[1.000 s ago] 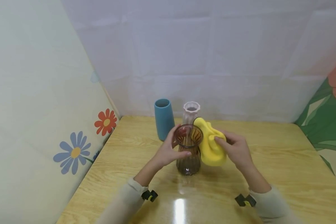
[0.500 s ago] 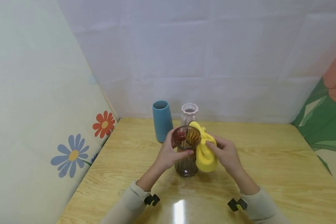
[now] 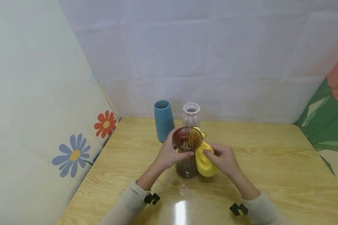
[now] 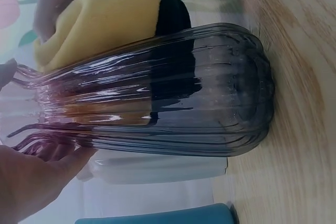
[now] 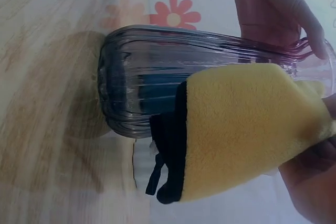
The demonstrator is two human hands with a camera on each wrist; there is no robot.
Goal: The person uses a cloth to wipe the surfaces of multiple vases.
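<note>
The ribbed smoky glass vase (image 3: 187,168) is roughly upright over the middle of the table, its base at the wood surface; whether it bears its full weight there I cannot tell. The left hand (image 3: 167,153) grasps it by the flared top, thumb in front, much as half a second ago. Over the last second the right hand (image 3: 223,161), pinching a yellow fleece cloth (image 3: 207,165) with black edging (image 5: 181,145), has come inward and a little lower, so the bunched cloth now lies against the vase's side; the work seems to be rubbing the outer glass. Just behind stands a scalloped pale glass vase (image 3: 191,118), near enough to be knocked, with a blue tapered vase (image 3: 164,122) behind the left hand. The rear table edge meets a white sheet (image 3: 169,62); the widest wood-grain tabletop (image 3: 273,162) stretches rightward.
</note>
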